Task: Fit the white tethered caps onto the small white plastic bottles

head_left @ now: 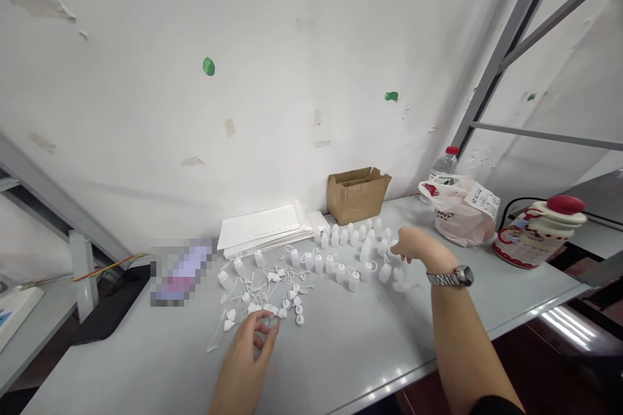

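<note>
My left hand [250,343] hovers low over the near edge of a loose pile of white caps with thin straps [265,308]. Its fingers are curled but apart, with nothing visible held between them. On the right, my right hand [416,245], with a metal watch on the wrist, reaches down at the end of the rows of small translucent white bottles [354,281]. Its fingers are closed on a small bottle [393,244], mostly hidden by them. Some bottles carry a strapped cap; those behind, near the carton, look uncapped.
An open cardboard box [357,201] and a stack of white sheets [263,230] stand against the wall. To the right are a plastic bag [460,217], a clear bottle with a red cap [445,162] and a red-lidded jar [540,233]. A blurred purple item [187,272] lies left.
</note>
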{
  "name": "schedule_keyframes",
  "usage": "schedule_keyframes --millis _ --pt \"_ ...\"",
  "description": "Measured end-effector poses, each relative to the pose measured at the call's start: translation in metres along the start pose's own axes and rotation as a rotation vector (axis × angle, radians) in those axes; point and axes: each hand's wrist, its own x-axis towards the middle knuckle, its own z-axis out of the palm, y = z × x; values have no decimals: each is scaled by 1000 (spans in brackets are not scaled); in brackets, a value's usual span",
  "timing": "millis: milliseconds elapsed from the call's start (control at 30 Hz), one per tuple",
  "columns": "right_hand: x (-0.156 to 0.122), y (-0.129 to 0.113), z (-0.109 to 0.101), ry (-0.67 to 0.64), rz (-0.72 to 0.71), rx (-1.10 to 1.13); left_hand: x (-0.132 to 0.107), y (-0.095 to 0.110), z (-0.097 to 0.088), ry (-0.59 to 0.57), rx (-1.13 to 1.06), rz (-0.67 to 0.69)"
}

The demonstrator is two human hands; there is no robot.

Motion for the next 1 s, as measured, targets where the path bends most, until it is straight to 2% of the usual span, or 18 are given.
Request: schedule_keyframes --millis 133,300,333,400,467,500,600,700,767,867,933,1000 --pt "1 2 2 91 -17 42 1 -1 0 35 12 5" --pt "-22 17 20 363 -83 138 4 -7 1 3 31 -1" --pt "-28 19 28 450 -106 195 5 -7 2 -4 27 -2" --pt "-37 19 44 773 -154 504 6 -7 4 -12 14 13" --pt "-39 13 59 1002 -55 804 5 -5 6 -13 3 42" --pt "-37 9 63 1038 -4 938 5 -3 7 -10 -2 55" --pt "-25 -4 63 991 35 1220 2 1 9 33 -28 69" --pt "-20 -1 48 910 -29 1279 1 3 9 86 -53 47" --pt "-29 15 38 792 -104 1109 2 2 8 88 -49 34" --pt "-57 49 35 494 -208 694 3 -1 6 67 -37 25" --pt "-77 70 45 322 -221 585 5 -2 6 63 -39 22" --pt "-89 85 64 226 -183 543 7 -3 6 61 -34 16"
